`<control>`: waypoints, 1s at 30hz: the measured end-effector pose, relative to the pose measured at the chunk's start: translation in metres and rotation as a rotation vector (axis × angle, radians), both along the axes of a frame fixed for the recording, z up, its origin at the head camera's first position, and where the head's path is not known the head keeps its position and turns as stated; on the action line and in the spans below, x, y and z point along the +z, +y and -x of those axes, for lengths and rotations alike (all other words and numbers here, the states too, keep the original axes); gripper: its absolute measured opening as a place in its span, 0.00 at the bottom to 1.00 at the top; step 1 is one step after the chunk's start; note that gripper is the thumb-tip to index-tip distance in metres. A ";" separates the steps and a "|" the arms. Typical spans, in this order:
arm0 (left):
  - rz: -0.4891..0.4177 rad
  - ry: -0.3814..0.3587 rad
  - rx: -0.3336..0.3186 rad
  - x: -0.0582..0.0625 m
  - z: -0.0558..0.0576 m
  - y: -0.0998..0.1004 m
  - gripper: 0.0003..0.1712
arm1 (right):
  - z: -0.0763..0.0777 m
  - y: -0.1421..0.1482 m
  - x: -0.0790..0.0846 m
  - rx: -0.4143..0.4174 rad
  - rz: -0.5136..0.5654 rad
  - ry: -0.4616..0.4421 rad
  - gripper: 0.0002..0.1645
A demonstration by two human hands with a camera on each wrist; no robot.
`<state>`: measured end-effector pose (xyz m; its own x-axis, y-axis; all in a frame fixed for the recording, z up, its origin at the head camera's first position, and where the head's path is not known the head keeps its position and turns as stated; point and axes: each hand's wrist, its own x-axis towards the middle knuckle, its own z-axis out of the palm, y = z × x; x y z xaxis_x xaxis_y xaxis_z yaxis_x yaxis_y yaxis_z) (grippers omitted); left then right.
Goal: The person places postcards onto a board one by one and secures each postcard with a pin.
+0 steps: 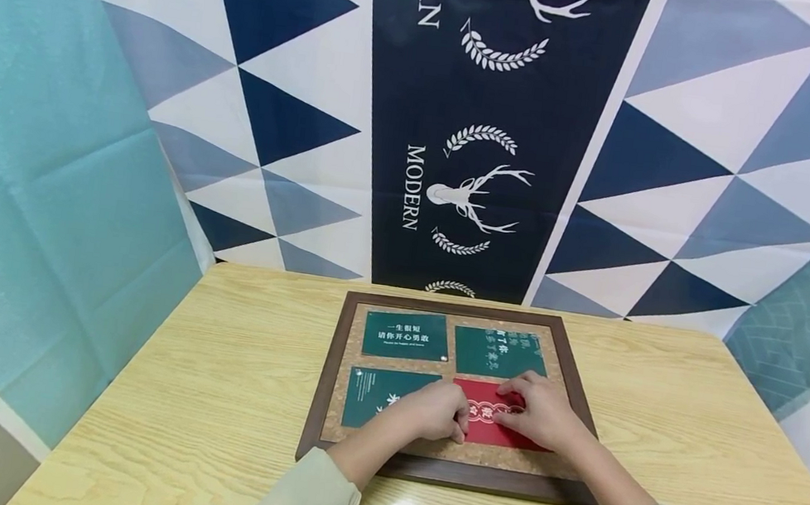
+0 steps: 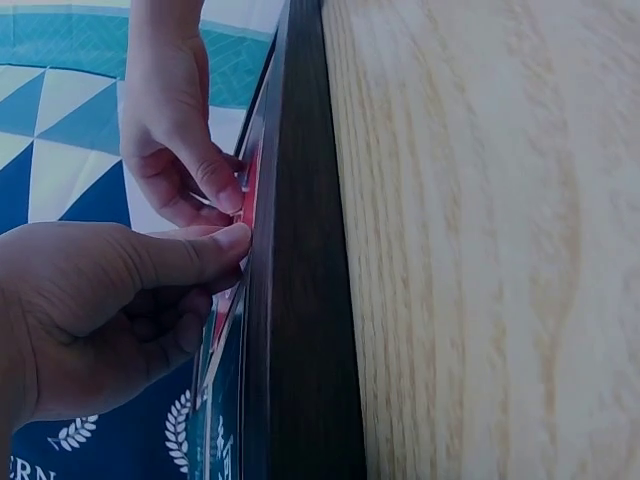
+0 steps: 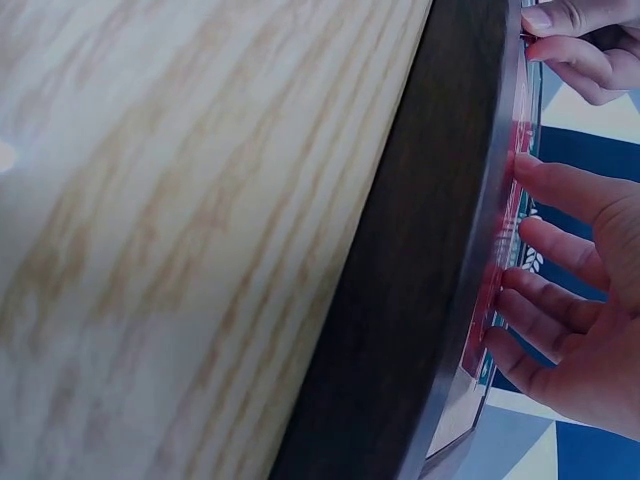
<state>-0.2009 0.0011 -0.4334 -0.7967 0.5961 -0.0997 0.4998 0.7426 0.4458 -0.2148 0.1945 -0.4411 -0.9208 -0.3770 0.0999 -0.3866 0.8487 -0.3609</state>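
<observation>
A red card (image 1: pixel 485 435) with white print lies on the lower right of a cork board (image 1: pixel 472 455) in a dark wooden frame (image 1: pixel 315 409). My left hand (image 1: pixel 436 411) is at the card's left edge. Its thumb and forefinger pinch together there, around a small dark thing whose kind I cannot tell. In the left wrist view the left hand (image 2: pixel 110 310) has its other fingers curled. My right hand (image 1: pixel 540 411) rests on the card, thumb and fingers spread. From the right wrist, the right hand (image 3: pixel 590 290) shows its fingertips against the red surface.
Green cards with white print lie on the board: one upper left (image 1: pixel 406 336), one upper right (image 1: pixel 498 353), one lower left (image 1: pixel 389 392) partly under my left arm. The frame lies on a pale wooden table (image 1: pixel 208 397). A patterned cloth (image 1: pixel 479 128) hangs behind.
</observation>
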 end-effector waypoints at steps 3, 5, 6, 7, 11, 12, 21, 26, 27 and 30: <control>0.015 -0.001 0.001 0.001 0.001 0.001 0.09 | 0.000 -0.001 0.001 -0.001 -0.001 -0.002 0.22; 0.015 -0.003 0.000 0.001 0.001 0.001 0.09 | 0.000 -0.001 0.001 -0.001 0.002 -0.005 0.22; 0.009 -0.006 -0.002 0.001 0.001 0.000 0.09 | 0.001 -0.001 0.001 0.003 0.005 -0.006 0.22; -0.002 -0.010 -0.002 0.000 0.002 0.000 0.09 | 0.001 -0.001 0.001 0.000 0.006 -0.010 0.22; -0.077 -0.057 0.020 -0.006 0.003 -0.005 0.04 | 0.001 -0.001 0.001 -0.006 -0.002 -0.024 0.22; -0.101 -0.076 0.028 -0.008 0.004 -0.006 0.03 | 0.002 -0.001 0.001 -0.008 -0.003 -0.029 0.23; -0.130 -0.088 -0.017 -0.007 0.005 -0.016 0.05 | 0.003 -0.001 0.001 -0.007 0.002 -0.033 0.23; -0.091 -0.066 -0.003 -0.005 0.003 -0.013 0.06 | 0.002 -0.002 0.002 -0.007 -0.001 -0.025 0.23; -0.079 -0.058 -0.002 -0.004 0.002 -0.012 0.06 | 0.002 -0.002 0.002 -0.007 -0.003 -0.022 0.23; -0.045 -0.029 -0.003 -0.003 0.000 -0.008 0.06 | 0.002 -0.001 0.002 -0.008 -0.001 -0.019 0.22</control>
